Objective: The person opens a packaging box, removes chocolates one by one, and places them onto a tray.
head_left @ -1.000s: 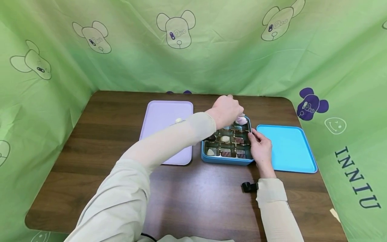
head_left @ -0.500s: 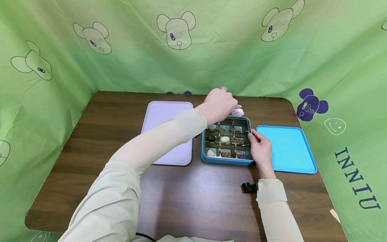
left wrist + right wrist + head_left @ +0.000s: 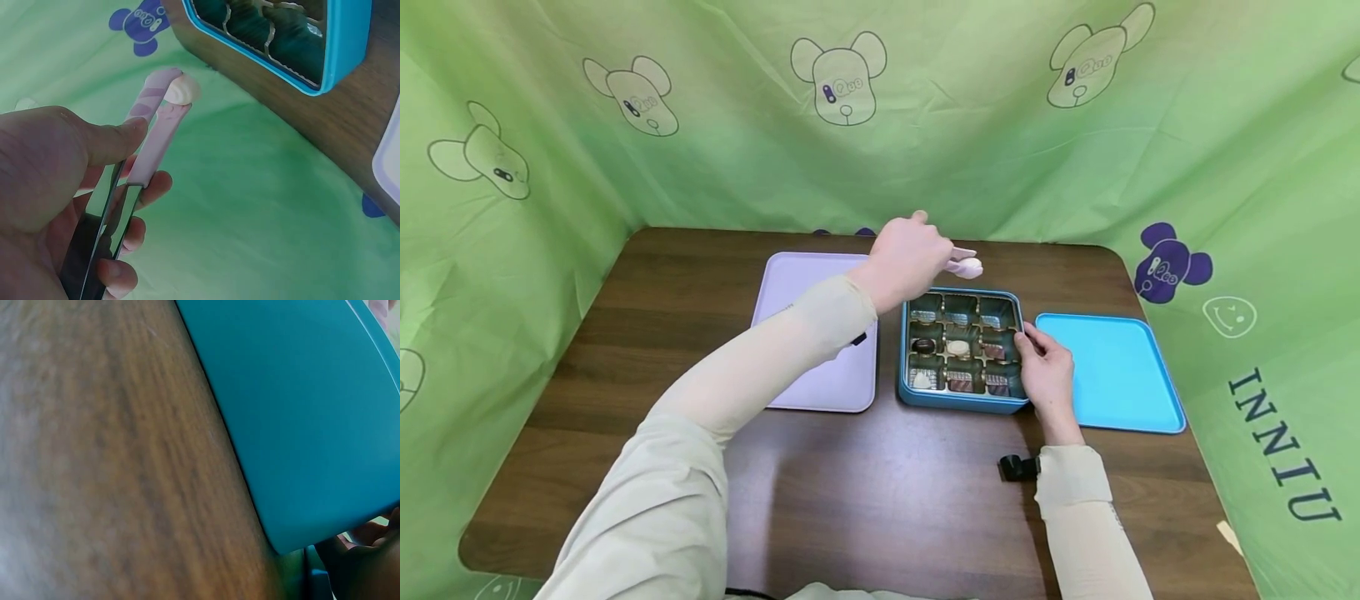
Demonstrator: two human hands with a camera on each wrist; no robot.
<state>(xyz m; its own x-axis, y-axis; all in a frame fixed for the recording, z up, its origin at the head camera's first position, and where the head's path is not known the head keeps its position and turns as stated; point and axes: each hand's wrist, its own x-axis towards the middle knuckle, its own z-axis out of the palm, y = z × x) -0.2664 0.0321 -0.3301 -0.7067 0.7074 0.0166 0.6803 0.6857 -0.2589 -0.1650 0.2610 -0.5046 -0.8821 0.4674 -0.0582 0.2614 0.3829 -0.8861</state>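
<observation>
My left hand (image 3: 908,257) holds a pair of tongs (image 3: 153,140) with pink, soft-looking tips and metal arms. Between those tips is a cream, swirled chocolate (image 3: 184,89), raised behind the box's far edge in the head view. A blue box (image 3: 964,403) with a divided insert stands on the table. White, cream, and dark chocolates sit in its front and middle rows; none shows in the back row. At the box's right side, my right hand (image 3: 1049,379) grips the wall, thumb at the rim and fingers along the outside.
Left of the box lies a lilac tray (image 3: 842,387), partly covered by my left arm. A bright blue lid or tray (image 3: 1127,371) lies to the right. Green printed cloth (image 3: 737,158) hangs around the brown table (image 3: 865,500).
My left hand has moved left and away from over the box, carrying the tongs and chocolate, so the back row shows. My right hand has stayed at the box.
</observation>
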